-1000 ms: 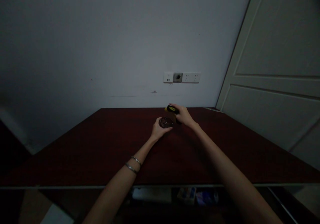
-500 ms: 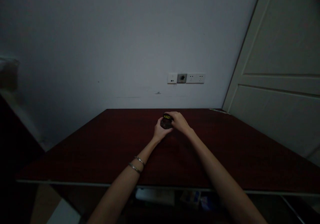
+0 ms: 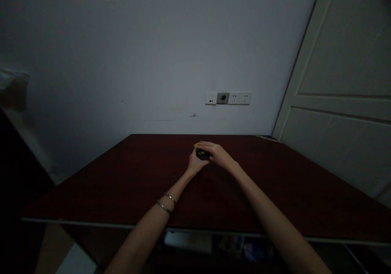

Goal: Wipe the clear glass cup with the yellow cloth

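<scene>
A small dark round container (image 3: 202,156) sits low over the middle of the table, between both hands. My left hand (image 3: 194,163) is wrapped round its left and near side. Curled over the top from the right, my right hand (image 3: 217,153) grips a black-and-yellow lid (image 3: 196,146), whose yellow part shows at the upper left by the fingertips. The fingers hide most of the lid, and I cannot tell whether it is seated on the container. Dim light blurs the fine detail.
The dark red table (image 3: 146,172) reaches back to a pale wall. Sockets and switches (image 3: 228,98) are set in that wall. A white panelled door (image 3: 342,111) stands at the right. Below the front edge, a shelf holds a white object (image 3: 187,241) and a bluish packet (image 3: 255,250).
The lid, tilted up above the container half a second ago, is now lower and mostly covered by my right hand. My right hand's fingers have moved left and down over the top.
</scene>
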The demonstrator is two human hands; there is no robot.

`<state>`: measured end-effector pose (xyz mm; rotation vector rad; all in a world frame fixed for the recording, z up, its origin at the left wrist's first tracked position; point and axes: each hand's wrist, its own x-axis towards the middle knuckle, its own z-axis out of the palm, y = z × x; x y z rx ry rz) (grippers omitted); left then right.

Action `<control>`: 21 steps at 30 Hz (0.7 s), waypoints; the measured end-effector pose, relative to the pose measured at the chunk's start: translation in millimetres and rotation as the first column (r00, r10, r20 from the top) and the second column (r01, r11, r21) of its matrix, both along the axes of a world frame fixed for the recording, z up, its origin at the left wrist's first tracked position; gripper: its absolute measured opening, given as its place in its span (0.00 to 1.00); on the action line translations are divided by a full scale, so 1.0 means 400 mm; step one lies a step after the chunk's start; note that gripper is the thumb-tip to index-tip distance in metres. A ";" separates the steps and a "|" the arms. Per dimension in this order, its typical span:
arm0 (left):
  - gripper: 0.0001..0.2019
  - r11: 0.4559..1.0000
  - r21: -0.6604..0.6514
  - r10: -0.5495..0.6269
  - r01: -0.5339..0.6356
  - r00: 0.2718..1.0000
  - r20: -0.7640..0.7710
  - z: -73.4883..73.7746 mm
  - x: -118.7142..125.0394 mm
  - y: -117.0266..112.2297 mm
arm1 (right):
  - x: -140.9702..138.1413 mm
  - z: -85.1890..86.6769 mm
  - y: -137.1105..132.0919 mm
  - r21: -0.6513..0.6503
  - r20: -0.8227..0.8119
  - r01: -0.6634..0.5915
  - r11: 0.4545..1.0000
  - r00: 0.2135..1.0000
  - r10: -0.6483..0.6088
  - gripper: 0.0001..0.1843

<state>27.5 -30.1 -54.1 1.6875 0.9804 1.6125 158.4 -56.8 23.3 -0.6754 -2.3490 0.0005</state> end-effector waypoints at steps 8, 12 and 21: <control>0.37 0.996 -0.034 0.082 -0.084 0.995 -0.056 0.010 -0.002 -0.015 | 0.033 0.018 0.051 -0.019 0.044 0.109 0.994 0.993 -0.108 0.37; 0.36 0.997 -0.001 0.073 -0.074 0.994 -0.081 0.017 -0.004 -0.023 | 0.049 0.023 0.057 -0.047 0.043 0.149 0.988 0.988 -0.147 0.34; 0.36 0.999 0.002 0.051 -0.051 0.992 -0.119 0.013 0.003 -0.025 | 0.073 -0.013 0.032 -0.089 -0.070 0.198 0.976 0.976 -0.205 0.34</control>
